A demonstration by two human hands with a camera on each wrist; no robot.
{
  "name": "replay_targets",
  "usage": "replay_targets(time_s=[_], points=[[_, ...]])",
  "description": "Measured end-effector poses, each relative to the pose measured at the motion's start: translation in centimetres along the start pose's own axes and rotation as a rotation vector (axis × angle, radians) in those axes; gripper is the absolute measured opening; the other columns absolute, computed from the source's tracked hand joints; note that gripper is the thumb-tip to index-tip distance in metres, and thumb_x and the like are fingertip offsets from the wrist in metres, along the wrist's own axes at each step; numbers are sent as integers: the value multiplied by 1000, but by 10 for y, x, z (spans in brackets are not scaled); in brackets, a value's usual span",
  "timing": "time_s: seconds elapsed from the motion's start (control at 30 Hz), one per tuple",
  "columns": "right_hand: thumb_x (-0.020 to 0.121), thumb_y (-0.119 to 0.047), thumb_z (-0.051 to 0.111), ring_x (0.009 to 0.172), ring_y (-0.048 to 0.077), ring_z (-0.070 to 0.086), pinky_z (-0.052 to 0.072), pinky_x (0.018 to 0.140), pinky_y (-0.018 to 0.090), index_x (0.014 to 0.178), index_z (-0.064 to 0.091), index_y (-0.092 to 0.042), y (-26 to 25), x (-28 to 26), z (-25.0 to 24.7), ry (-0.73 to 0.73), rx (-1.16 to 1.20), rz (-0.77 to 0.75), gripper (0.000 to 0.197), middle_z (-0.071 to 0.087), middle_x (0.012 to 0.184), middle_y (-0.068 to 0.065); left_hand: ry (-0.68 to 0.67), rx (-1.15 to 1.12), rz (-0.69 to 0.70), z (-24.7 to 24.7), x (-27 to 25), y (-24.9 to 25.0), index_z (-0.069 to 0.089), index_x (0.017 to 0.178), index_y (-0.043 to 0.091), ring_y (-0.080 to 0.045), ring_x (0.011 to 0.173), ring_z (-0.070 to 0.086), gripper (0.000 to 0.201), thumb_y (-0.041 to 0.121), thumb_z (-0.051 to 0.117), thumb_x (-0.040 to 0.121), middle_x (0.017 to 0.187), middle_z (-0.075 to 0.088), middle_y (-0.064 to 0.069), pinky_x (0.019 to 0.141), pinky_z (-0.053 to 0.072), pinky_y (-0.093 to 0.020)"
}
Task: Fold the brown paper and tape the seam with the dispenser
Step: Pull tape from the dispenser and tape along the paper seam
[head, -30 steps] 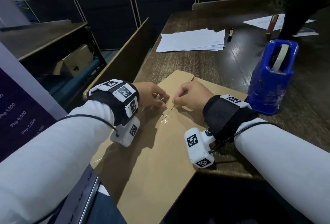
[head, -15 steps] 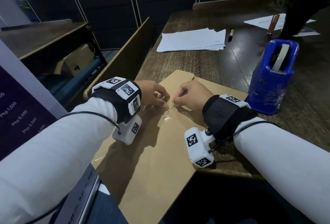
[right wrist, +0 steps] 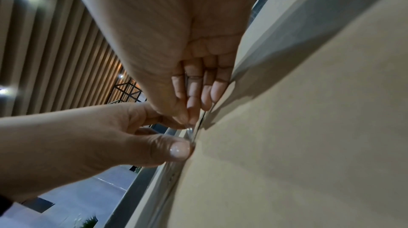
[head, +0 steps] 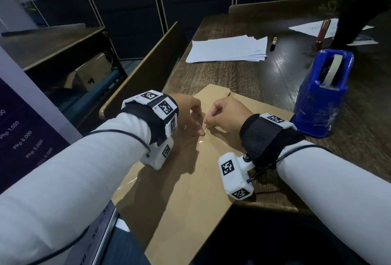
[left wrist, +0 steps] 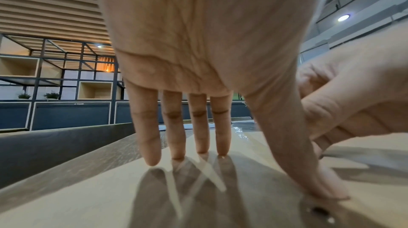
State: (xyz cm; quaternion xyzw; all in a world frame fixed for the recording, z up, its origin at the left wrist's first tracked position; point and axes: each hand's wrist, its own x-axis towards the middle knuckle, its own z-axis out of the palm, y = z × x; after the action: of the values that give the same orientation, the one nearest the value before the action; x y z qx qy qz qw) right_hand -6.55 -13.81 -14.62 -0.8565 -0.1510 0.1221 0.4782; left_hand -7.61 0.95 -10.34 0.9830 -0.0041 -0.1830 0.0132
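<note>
On the dark wooden surface (head: 243, 87) the folded brown paper (head: 186, 190) is lying flat; right hand (head: 227, 116) is pinching the tape strip (right wrist: 190, 133) (flimsy, clingy, best held by its end), left hand (head: 188, 114) pressing, fingers straight.

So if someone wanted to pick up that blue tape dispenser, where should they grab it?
Probably around the tape dispenser body, below the roll, coming from its left side. It stands upright on the table, with open space there.
</note>
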Motion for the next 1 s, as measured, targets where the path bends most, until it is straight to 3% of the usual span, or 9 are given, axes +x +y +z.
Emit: replay_targets(time_s=[0.1,0.3,0.5,0.7,0.9,1.0], points=[[76,-3,70,69,22,66,60,74,44,79,68,0,1,1,1,1,43,8,5,71,79,15,22,53,11,0,2,3,55,116,26,-18,104,57,68,56,81,61,118,59,4,78,45,-30],[78,-10,70,71,15,62,52,71,30,84,70,-2,-2,4,-1,9,-89,-32,10,74,86,10,22,87,19,-1,5,5,54,119,23,-20,103,57,71,55,81,62,118,57,1,80,49,-33],[80,-14,70,81,21,65,54,80,36,83,70,-4,-6,5,-3,6,-143,-37,11,74,89,9,34,104,29,1,6,4,55,116,23,-19,102,56,68,56,80,62,116,55,2,79,48,-32],[79,-15,73,75,18,56,53,77,34,74,65,-12,-14,6,-7,-24,-202,13,10,69,83,9,29,102,39,1,9,2,54,117,24,-18,102,54,66,53,80,63,119,53,2,75,42,-30],[83,-20,71,92,23,64,53,89,37,90,72,-3,-13,9,-7,-32,-232,55,19,72,91,8,17,111,46,1,9,1,53,119,22,-18,99,52,67,52,79,65,119,52,1,75,42,-30],[80,-18,74,98,25,67,53,91,40,90,73,-3,-11,11,-6,-45,-234,69,18,74,95,11,30,117,46,1,9,1,54,116,23,-18,101,53,69,56,80,62,119,52,2,80,46,-33]])
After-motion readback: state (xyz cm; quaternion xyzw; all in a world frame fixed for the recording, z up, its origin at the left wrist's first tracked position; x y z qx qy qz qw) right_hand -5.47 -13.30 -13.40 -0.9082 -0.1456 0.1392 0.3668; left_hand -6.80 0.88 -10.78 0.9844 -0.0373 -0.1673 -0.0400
